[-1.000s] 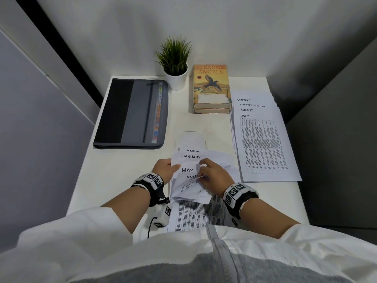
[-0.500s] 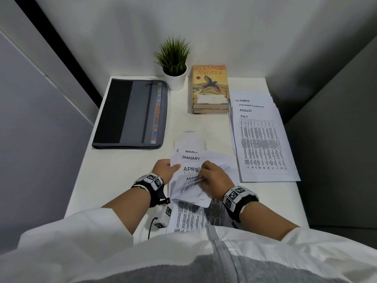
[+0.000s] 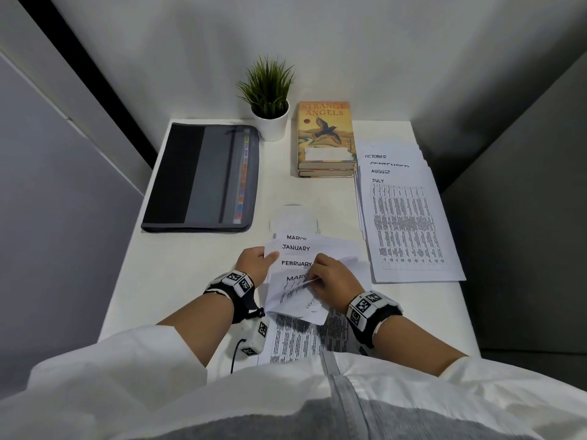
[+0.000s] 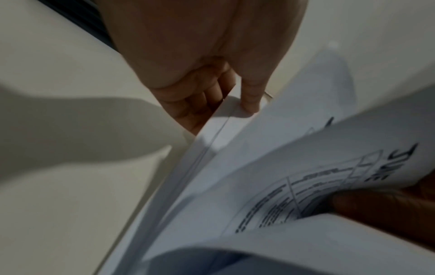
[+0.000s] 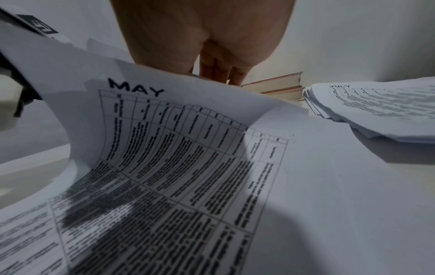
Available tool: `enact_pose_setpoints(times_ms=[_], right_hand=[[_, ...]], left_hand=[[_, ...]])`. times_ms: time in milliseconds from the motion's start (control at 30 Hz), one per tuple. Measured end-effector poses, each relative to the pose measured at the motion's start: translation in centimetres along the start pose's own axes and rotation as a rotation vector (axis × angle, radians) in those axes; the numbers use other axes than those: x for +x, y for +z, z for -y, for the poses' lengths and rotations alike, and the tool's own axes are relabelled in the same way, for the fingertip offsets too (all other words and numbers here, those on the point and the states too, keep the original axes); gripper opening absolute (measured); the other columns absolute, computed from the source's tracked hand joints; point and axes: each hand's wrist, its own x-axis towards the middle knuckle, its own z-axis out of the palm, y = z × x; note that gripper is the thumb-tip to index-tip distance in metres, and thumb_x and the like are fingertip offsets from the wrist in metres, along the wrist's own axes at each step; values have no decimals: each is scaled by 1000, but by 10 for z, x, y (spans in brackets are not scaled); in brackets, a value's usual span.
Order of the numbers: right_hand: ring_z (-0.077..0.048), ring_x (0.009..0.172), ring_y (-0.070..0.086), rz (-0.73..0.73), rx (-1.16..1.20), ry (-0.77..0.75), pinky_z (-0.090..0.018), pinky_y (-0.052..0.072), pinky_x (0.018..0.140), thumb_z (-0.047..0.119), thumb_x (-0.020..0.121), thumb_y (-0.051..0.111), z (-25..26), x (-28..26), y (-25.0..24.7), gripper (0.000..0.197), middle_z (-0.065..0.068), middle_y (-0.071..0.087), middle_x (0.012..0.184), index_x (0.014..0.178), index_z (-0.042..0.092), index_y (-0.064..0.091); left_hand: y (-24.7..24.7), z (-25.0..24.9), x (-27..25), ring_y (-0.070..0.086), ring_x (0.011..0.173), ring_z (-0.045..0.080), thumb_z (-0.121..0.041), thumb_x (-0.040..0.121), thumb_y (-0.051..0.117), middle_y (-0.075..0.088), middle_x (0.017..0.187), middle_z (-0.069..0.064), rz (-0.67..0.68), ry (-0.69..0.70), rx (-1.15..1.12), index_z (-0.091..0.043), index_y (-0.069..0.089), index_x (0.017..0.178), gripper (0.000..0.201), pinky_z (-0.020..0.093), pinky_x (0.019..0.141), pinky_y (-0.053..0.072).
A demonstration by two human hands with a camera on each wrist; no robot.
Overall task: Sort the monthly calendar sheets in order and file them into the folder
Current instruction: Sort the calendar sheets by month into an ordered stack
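We have the loose bundle of white printed calendar sheets (image 3: 301, 274) on the white desk (image 3: 178, 281) just in front of us, fanned so that headings for January, February and March show one below another. Our left hand (image 3: 255, 263) pinches the bundle's left edge, thumb on top and fingers curled beneath, while our right hand (image 3: 330, 277) has its fingers tucked between the leaves, bending several up toward us; the wrist views show a sheet headed May (image 5: 164, 148) and another that seems to read June curling over. A second, neater stack of white sheets (image 3: 409, 223), with July uppermost and August, September and October stepped behind it, lies well apart to the right. The dark grey zip folder (image 3: 197, 179) rests shut at the left, untouched. Thin paper like this is light, limp and slick on itself, so we judge it will slide and crease easily; it is best gripped at an edge, thumb over and fingers under, with one corner lifted at a time. A small green plant in a white pot (image 3: 270, 100) and two stacked books with a bird on the cover (image 3: 325, 138) stand at the back.
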Motion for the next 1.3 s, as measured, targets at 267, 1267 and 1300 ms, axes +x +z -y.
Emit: enact_pose_setpoints(times_ms=[267, 1267, 1300], right_hand=[[-25, 89, 60, 59, -13, 5, -31, 49, 68, 13, 82, 67, -1, 10, -10, 6, -3, 56, 113, 84, 8, 70], [-25, 88, 52, -68, -31, -27, -37, 49, 65, 15, 78, 71, 0, -3, 3, 5, -4, 56, 91, 82, 12, 71], [-24, 86, 54, -51, -16, -15, -37, 50, 63, 15, 79, 69, -1, -3, 3, 6, -4, 55, 97, 84, 12, 70]], left_hand=[[0, 1, 2, 50, 68, 21, -28, 92, 62, 60, 76, 7, -29, -14, -5, 2, 66, 84, 31, 25, 60, 36], [-1, 4, 3, 43, 64, 18, -26, 92, 62, 50, 67, 5, -30, 4, -61, -10, 55, 70, 28, 25, 61, 34], [0, 4, 3, 45, 64, 18, -25, 92, 62, 53, 67, 3, -29, 7, -51, -10, 59, 70, 26, 24, 60, 35]])
